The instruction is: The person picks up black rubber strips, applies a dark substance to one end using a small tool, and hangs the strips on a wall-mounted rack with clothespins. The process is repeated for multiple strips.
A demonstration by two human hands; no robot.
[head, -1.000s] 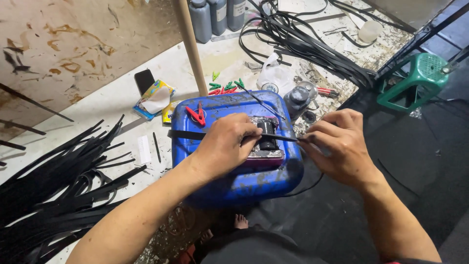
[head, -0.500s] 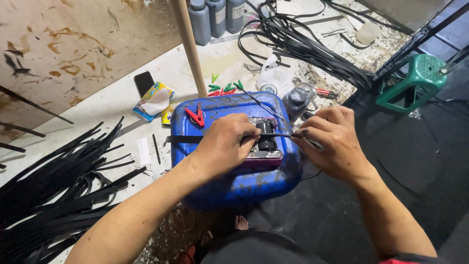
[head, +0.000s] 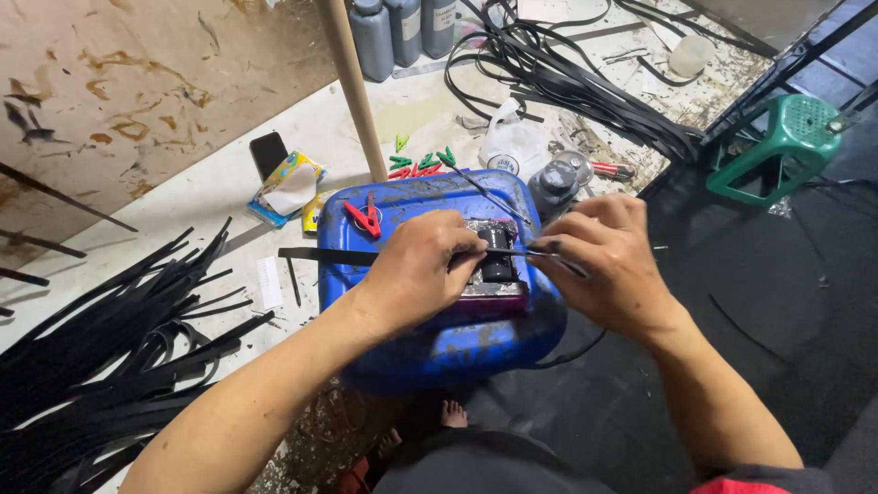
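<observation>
Strip work was centred on a blue plastic jerrycan (head: 430, 338) laid on its side as a bench, where a long, thin black rubber strip (head: 325, 257) was stretched left to right across the top. Its long axis ran level across the view, the free end reaching out past the can's left edge and the other end carried toward the right hand (head: 608, 265). A small foil-wrapped metal block with a dark slot (head: 497, 271) was set under the middle of the strip, between the two hands. The left hand (head: 422, 265) was laid palm down on the strip, its fingers curled and pressed just beside the block, so it was the nearer one to the free length. The right hand was closed in a narrow pinch on the strip's end; whether a thin tool was also held there could not be told. A red plastic clip (head: 364, 220) was seen on the can behind the left hand, and a heap of loose black strips (head: 101, 357) lay well apart to the left.
</observation>
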